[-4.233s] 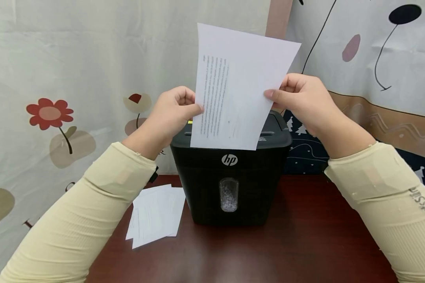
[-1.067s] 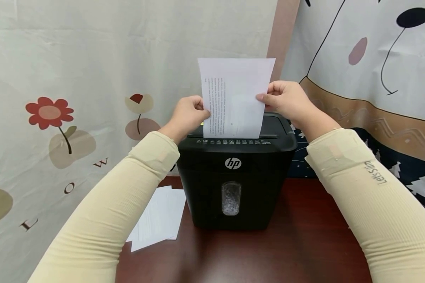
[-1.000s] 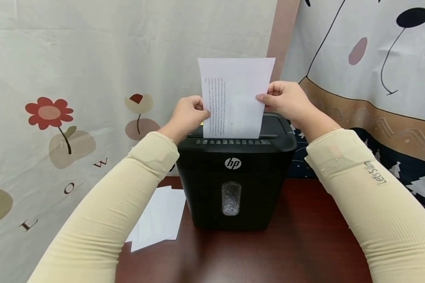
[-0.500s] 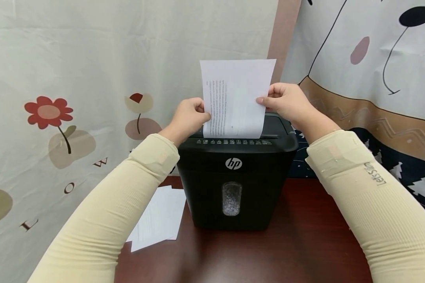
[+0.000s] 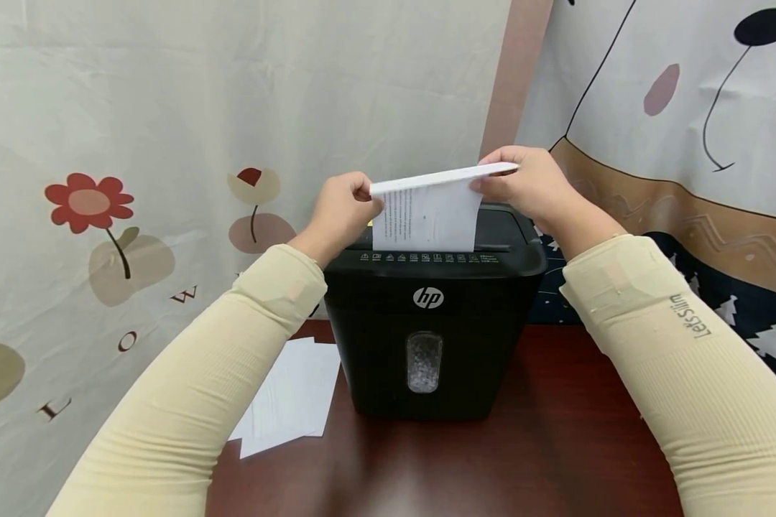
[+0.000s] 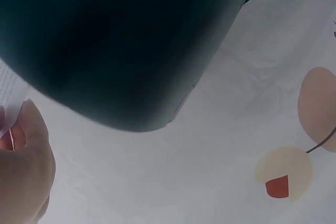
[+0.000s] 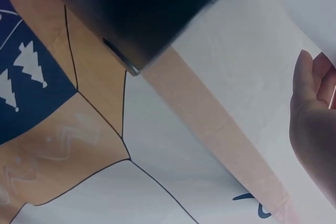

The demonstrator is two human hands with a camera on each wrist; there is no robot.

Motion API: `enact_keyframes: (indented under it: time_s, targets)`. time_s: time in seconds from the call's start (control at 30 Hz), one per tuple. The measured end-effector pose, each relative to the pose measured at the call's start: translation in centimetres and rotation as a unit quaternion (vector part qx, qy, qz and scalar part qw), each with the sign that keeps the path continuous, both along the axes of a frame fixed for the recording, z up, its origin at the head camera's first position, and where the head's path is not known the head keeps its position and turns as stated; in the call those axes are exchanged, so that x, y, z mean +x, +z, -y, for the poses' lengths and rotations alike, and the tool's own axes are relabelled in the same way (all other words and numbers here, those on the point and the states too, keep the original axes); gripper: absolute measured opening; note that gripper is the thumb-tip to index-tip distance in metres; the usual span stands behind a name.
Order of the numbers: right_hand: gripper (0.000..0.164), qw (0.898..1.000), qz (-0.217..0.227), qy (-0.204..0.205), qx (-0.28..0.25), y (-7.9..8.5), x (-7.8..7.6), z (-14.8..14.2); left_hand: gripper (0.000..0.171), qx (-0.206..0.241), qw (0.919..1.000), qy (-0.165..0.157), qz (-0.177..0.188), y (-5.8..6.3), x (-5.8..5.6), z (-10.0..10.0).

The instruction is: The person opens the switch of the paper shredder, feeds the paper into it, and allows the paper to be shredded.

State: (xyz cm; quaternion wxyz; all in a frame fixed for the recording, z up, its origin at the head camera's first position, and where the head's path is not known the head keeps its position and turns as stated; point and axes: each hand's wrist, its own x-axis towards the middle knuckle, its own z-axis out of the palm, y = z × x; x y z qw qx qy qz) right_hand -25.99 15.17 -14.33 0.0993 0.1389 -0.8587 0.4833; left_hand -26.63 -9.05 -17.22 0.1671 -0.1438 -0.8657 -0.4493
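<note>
A printed sheet of paper (image 5: 427,215) stands in the slot on top of a black HP paper shredder (image 5: 375,323). Its upper part is bent over and shows as a narrow white strip. My left hand (image 5: 344,215) pinches the sheet's left edge between thumb and fingers, just above the slot. On the other side my right hand (image 5: 532,179) pinches the right edge, a little higher. In the left wrist view the left hand (image 6: 26,166) and a corner of the paper (image 6: 10,90) show at the left margin. The right hand (image 7: 315,114) appears at the right wrist view's margin.
Several printed sheets (image 5: 291,402) lie loosely stacked on the reddish-brown table (image 5: 440,467), left of the shredder. Shreds show through the shredder's window (image 5: 424,362). A patterned curtain (image 5: 168,108) hangs behind, with another printed cloth (image 5: 621,93) at the right.
The sheet was lowered from above the shredder into its slot. In the last half second its upright top has bent over, while both hands stay at its edges.
</note>
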Motion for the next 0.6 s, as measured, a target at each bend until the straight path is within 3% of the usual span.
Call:
enact_keyframes:
  time_s: [0.27, 0.6]
  targets:
    - [0.013, 0.999, 0.039, -0.003, -0.010, -0.04, 0.09, 0.18, 0.005, 0.012, 0.9999, -0.006, 0.001, -0.42, -0.14, -0.03]
    - [0.018, 0.999, 0.035, -0.008, 0.016, 0.19, 0.08, 0.31, 0.006, 0.001, 0.9999, 0.001, 0.010, -0.16, -0.22, -0.02]
